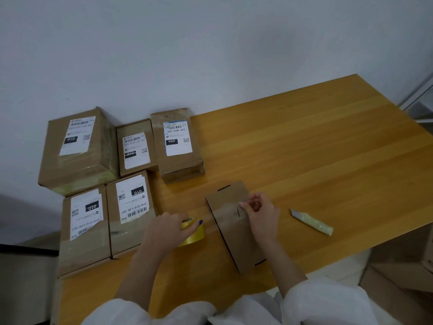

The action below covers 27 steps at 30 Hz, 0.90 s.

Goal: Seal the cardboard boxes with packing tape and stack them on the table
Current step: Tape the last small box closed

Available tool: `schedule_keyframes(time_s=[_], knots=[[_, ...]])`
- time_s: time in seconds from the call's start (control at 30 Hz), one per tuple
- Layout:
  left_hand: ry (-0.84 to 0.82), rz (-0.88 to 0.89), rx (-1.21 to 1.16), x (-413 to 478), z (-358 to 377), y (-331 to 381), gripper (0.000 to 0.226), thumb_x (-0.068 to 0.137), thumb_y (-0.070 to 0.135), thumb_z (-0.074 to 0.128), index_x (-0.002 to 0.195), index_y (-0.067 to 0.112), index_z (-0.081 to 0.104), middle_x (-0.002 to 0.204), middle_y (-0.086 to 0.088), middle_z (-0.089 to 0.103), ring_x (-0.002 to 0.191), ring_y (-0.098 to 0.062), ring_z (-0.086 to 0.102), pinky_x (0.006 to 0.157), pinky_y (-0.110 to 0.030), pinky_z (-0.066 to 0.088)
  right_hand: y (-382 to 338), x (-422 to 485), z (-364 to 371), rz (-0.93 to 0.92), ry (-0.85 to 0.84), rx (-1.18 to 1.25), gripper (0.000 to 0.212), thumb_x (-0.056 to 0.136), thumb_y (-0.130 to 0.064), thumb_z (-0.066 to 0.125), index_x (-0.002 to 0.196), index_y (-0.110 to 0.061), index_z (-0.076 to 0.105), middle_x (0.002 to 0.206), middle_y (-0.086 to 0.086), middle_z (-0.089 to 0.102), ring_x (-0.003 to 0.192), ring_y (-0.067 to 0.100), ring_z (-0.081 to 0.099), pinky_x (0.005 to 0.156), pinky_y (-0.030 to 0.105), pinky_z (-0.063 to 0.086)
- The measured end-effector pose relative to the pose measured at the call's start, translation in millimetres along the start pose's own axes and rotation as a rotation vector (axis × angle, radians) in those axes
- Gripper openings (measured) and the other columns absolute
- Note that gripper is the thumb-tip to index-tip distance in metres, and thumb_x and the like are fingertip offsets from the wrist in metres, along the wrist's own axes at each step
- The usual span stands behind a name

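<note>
A small plain cardboard box [234, 233] lies near the front middle of the wooden table [316, 160]. A strip of clear tape runs across its top. My right hand [260, 212] rests over the box and pinches the tape end between thumb and fingers. To the left, my left hand [168, 227] grips a yellow roll of packing tape [193, 235] that stands on the table. The tape stretches from the roll toward the box.
Several labelled cardboard boxes sit at the table's left: a large one [77, 151], two smaller ones [136, 148] [179, 146] at the back, two flat ones [84, 231] [131, 212] in front. A yellow-handled cutter [312, 222] lies right of the box. More cardboard [403, 266] sits beyond the table's right edge.
</note>
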<state>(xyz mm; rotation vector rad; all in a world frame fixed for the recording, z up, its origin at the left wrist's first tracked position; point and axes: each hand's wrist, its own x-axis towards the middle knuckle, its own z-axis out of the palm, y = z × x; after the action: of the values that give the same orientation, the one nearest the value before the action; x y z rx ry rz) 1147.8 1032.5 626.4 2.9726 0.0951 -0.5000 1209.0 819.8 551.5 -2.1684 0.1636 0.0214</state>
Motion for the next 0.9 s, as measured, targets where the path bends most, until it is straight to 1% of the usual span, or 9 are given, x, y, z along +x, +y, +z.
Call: schedule_keyframes(time_s=[0.13, 0.27, 0.4, 0.47, 0.53, 0.6, 0.67, 0.77, 0.9], knots=[[0.015, -0.001, -0.028, 1, 1, 0, 0.049, 0.093, 0.059, 0.034, 0.108, 0.024, 0.065, 0.055, 0.012, 0.044, 0.048, -0.001, 0.043, 0.043, -0.013, 0.027, 3, -3, 4, -0.073, 0.017, -0.040, 0.023, 0.080, -0.026, 0.076, 0.089, -0.022, 0.054, 0.079, -0.008, 0.059, 0.078, 0.018, 0.058, 0.087, 0.048, 0.046], [0.009, -0.005, -0.038, 1, 2, -1, 0.049, 0.093, 0.058, 0.035, 0.107, 0.022, 0.065, 0.053, 0.011, 0.043, 0.047, -0.002, 0.042, 0.044, -0.014, 0.028, 7, 0, 1, -0.046, 0.072, -0.063, 0.037, 0.079, -0.033, 0.076, 0.102, -0.013, 0.056, 0.125, 0.005, 0.049, 0.104, 0.023, 0.053, 0.075, 0.034, 0.049], [0.028, -0.001, -0.030, 2, 3, 0, 0.048, 0.094, 0.057, 0.035, 0.109, 0.023, 0.065, 0.054, 0.012, 0.043, 0.047, -0.001, 0.041, 0.043, -0.013, 0.027, 11, -1, 2, -0.086, 0.064, -0.164, 0.031, 0.098, -0.034, 0.050, 0.113, -0.008, 0.058, 0.135, 0.010, 0.049, 0.108, 0.029, 0.058, 0.073, 0.037, 0.050], [0.022, -0.002, -0.036, 1, 2, 1, 0.047, 0.094, 0.056, 0.036, 0.109, 0.022, 0.065, 0.053, 0.012, 0.042, 0.046, -0.001, 0.040, 0.043, -0.012, 0.025, 6, -3, 1, -0.046, 0.057, -0.213, 0.061, 0.098, -0.055, 0.029, 0.127, -0.007, 0.053, 0.140, 0.009, 0.048, 0.120, 0.030, 0.053, 0.089, 0.042, 0.047], [0.025, 0.001, -0.040, 1, 2, 2, 0.046, 0.095, 0.055, 0.036, 0.109, 0.022, 0.065, 0.052, 0.012, 0.041, 0.045, -0.001, 0.039, 0.042, -0.013, 0.025, 0, -5, 2, -0.044, -0.047, -0.366, 0.099, 0.080, -0.081, 0.011, 0.142, -0.009, 0.041, 0.149, 0.006, 0.038, 0.134, 0.026, 0.039, 0.104, 0.045, 0.035], [0.034, 0.007, -0.044, 2, 2, 3, 0.046, 0.095, 0.055, 0.036, 0.109, 0.023, 0.065, 0.052, 0.012, 0.041, 0.045, -0.001, 0.039, 0.042, -0.013, 0.025, -3, -6, 5, -0.061, -0.169, -0.541, 0.119, 0.064, -0.092, 0.005, 0.148, -0.012, 0.028, 0.152, 0.004, 0.034, 0.137, 0.023, 0.034, 0.108, 0.045, 0.030], [0.038, 0.016, -0.053, 2, 3, 4, 0.046, 0.095, 0.055, 0.036, 0.109, 0.022, 0.065, 0.053, 0.013, 0.041, 0.046, -0.001, 0.039, 0.042, -0.013, 0.024, -2, -6, 8, -0.036, -0.210, -0.561, 0.110, 0.070, -0.091, 0.017, 0.149, -0.015, 0.027, 0.146, 0.003, 0.043, 0.131, 0.023, 0.042, 0.103, 0.042, 0.036], [0.034, 0.002, -0.115, 1, 6, 2, 0.046, 0.094, 0.054, 0.038, 0.109, 0.020, 0.066, 0.052, 0.013, 0.043, 0.045, -0.001, 0.041, 0.042, -0.013, 0.026, 4, 0, 10, 0.044, -0.132, -0.392, 0.075, 0.086, -0.071, 0.038, 0.144, -0.022, 0.037, 0.125, 0.005, 0.060, 0.109, 0.022, 0.058, 0.082, 0.037, 0.051], [0.057, 0.013, -0.114, -1, 9, -1, 0.044, 0.094, 0.054, 0.038, 0.104, 0.021, 0.066, 0.052, 0.013, 0.043, 0.043, -0.002, 0.041, 0.043, -0.012, 0.028, 2, 0, 13, 0.016, -0.071, -0.390, 0.057, 0.096, -0.055, 0.037, 0.142, -0.022, 0.042, 0.115, 0.007, 0.065, 0.098, 0.021, 0.061, 0.066, 0.028, 0.044]])
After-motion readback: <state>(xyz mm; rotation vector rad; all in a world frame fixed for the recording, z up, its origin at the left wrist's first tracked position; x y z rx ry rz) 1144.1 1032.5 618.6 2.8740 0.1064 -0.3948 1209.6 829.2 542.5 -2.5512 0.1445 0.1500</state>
